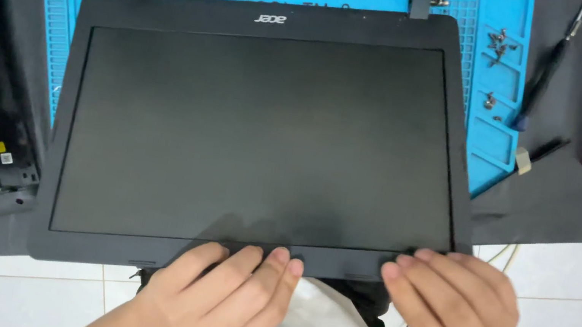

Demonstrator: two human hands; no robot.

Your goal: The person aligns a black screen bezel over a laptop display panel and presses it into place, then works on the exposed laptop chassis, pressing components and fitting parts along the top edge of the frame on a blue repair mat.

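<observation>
Both hands (331,308) grip the laptop screen's (264,140) near edge.

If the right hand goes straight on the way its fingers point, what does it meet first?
The right hand already touches the laptop screen panel's near frame; going on, it would probably slide over the dark screen glass.

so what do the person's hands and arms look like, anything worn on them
Both are bare: the left hand and the right hand show no gloves, rings, watch or bands. The forearms are bare as far as they show, with no sleeves in view. Fingernails are short and unpainted.
</observation>
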